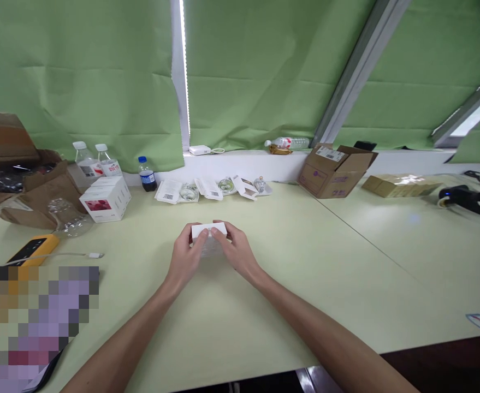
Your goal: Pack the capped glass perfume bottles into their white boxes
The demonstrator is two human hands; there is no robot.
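Note:
Between my two hands is a small white box [209, 226], held above the middle of the pale green table [240, 311]. My left hand [186, 251] grips its left side, with the thumb pressed on the near face. On the right side my right hand [237, 248] grips it in the same way, and both thumbs almost meet in the middle. The lower part of the box looks greyish and see-through; I cannot make out what is inside. Beyond the hands lie several opened white packets [169, 191] with small clear items beside them.
At the left stand white boxes [108, 199], a clear jar [65, 218], a blue-capped bottle [147, 174] and an open carton [27, 191]. A yellow power bank [39, 248] trails a cable. Back right are a cardboard box [333, 169], gold boxes [399, 185] and a black device [464, 199].

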